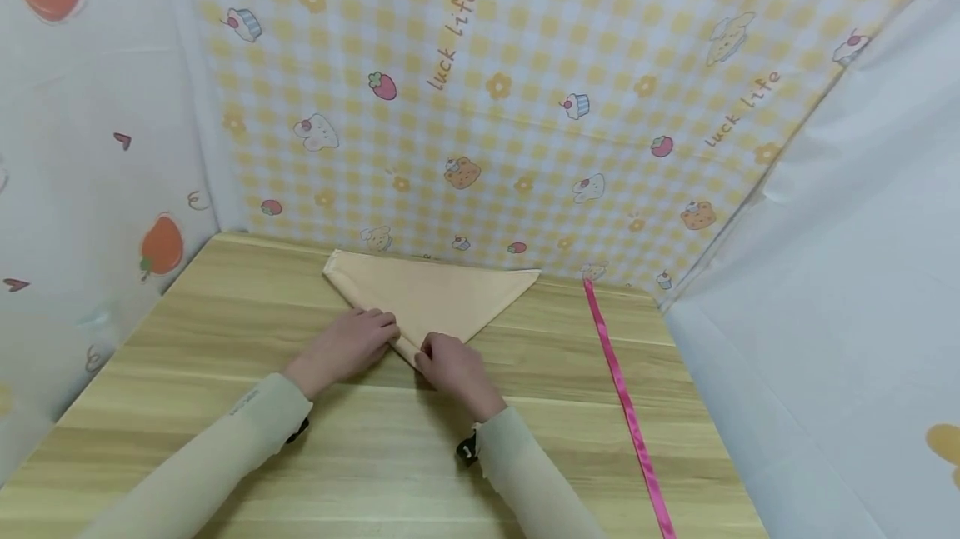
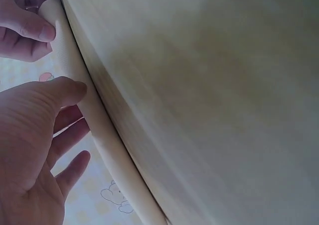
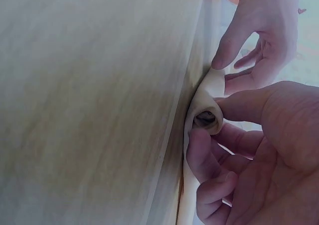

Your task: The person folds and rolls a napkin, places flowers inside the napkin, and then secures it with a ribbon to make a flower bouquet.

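A beige cloth (image 1: 435,289), folded to a triangle, lies flat near the back of the table. Its near left edge is rolled into a narrow tube, whose spiral end (image 3: 205,117) shows in the right wrist view. My left hand (image 1: 351,346) holds the roll partway along, thumb on the near side and fingers behind it. Around the near end of the roll, the right hand (image 1: 456,368) curls its thumb and fingers. The left wrist view shows the left hand (image 2: 35,135) with its thumb against the roll (image 2: 107,140).
A bright pink ribbon (image 1: 626,406) stretches along the right side of the wooden table (image 1: 360,456). Behind the table hangs a yellow checked backdrop (image 1: 480,131), just past the cloth's far edge. White sheets (image 1: 840,339) close off both sides.
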Motion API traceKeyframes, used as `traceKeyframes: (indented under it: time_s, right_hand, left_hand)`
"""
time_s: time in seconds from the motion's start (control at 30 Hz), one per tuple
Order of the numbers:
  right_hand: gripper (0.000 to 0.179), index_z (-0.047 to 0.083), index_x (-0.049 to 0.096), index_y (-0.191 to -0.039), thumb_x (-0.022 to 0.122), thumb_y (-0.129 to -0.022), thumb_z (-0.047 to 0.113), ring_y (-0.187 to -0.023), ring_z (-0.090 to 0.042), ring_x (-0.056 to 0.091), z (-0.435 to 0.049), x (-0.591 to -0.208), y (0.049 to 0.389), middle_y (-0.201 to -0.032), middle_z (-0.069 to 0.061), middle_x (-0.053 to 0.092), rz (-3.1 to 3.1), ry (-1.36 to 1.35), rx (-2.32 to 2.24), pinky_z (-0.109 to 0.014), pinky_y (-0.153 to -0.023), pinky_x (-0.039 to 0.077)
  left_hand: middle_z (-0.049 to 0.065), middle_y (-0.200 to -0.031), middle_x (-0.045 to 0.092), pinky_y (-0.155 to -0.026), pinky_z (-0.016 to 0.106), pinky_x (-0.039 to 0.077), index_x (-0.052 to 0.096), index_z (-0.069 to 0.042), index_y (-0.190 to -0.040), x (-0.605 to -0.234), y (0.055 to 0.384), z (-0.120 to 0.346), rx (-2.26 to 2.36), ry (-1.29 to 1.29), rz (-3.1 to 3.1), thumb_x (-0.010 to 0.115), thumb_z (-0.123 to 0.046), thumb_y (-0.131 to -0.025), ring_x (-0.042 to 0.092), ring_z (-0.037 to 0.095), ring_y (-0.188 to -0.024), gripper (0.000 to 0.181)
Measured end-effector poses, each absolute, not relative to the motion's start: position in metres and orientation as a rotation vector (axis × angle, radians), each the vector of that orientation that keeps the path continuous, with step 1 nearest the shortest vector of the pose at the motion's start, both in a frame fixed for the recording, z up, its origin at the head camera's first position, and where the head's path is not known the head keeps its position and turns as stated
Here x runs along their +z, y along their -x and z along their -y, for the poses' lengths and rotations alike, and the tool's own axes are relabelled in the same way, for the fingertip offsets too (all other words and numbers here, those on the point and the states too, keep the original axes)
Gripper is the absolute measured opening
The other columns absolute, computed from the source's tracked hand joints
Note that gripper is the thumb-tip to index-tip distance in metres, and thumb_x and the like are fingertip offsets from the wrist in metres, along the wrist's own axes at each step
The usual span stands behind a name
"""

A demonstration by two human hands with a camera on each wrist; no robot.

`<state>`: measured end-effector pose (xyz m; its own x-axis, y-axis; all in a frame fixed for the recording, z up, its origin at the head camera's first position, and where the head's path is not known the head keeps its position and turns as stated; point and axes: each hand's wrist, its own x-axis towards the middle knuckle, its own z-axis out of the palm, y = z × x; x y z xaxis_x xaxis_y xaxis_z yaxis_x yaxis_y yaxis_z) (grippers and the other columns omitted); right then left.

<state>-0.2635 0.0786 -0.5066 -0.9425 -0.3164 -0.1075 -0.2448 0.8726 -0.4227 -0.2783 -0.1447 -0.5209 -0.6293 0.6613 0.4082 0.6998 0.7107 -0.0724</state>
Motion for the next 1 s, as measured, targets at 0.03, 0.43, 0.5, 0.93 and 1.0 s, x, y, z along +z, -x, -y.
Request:
traceKeyframes:
  time_s: [0.03,0.43,0.5,0.93,1.0]
  right_hand:
    - [0.018,0.019,0.066,-0.093,0.063,-0.107,0.030,-0.059,-0.011,0.054,-0.079,-0.507,0.264,-0.074,0.005,0.062,-2.866,0.432,-0.622,-0.029,-0.053,0.042]
    - [0.018,0.019,0.063,-0.117,0.066,-0.107,0.034,-0.061,-0.012,0.057,-0.082,-0.503,0.263,-0.090,0.007,0.073,-2.875,0.470,-0.602,-0.030,-0.054,0.044]
    - [0.019,0.019,0.065,-0.115,0.068,-0.105,0.035,-0.060,-0.012,0.056,-0.081,-0.499,0.262,-0.087,0.006,0.070,-2.901,0.471,-0.533,-0.031,-0.053,0.044]
    - [0.016,0.018,0.075,-0.096,0.074,-0.102,0.033,-0.065,-0.009,0.057,-0.078,-0.494,0.262,-0.086,0.006,0.071,-2.989,0.471,-0.313,-0.031,-0.057,0.048]
    - [0.017,0.019,0.075,-0.093,0.073,-0.103,0.033,-0.062,-0.009,0.056,-0.078,-0.495,0.263,-0.080,0.007,0.069,-2.982,0.470,-0.330,-0.030,-0.055,0.046]
  left_hand:
    - [-0.002,-0.097,0.069,-0.080,0.037,0.057,0.073,-0.015,-0.102,-0.520,0.279,0.144,-0.126,1.041,2.528,0.083,-0.010,-0.094,0.067,0.018,-0.088,0.014]
    - [-0.005,-0.090,0.070,-0.077,0.037,0.055,0.075,-0.018,-0.097,-0.509,0.280,0.132,-0.129,0.944,2.690,0.080,-0.014,-0.097,0.067,0.017,-0.086,0.007]
    - [-0.006,-0.088,0.070,-0.075,0.035,0.053,0.076,-0.019,-0.095,-0.508,0.281,0.130,-0.131,0.937,2.710,0.080,-0.014,-0.098,0.066,0.016,-0.084,0.007]
    - [-0.004,-0.092,0.069,-0.074,0.036,0.054,0.076,-0.018,-0.100,-0.507,0.286,0.125,-0.117,0.947,2.708,0.077,-0.013,-0.099,0.067,0.019,-0.086,0.005]
    - [-0.002,-0.095,0.069,-0.075,0.038,0.055,0.075,-0.017,-0.104,-0.509,0.284,0.126,-0.084,0.965,2.681,0.076,-0.014,-0.101,0.067,0.020,-0.088,0.005]
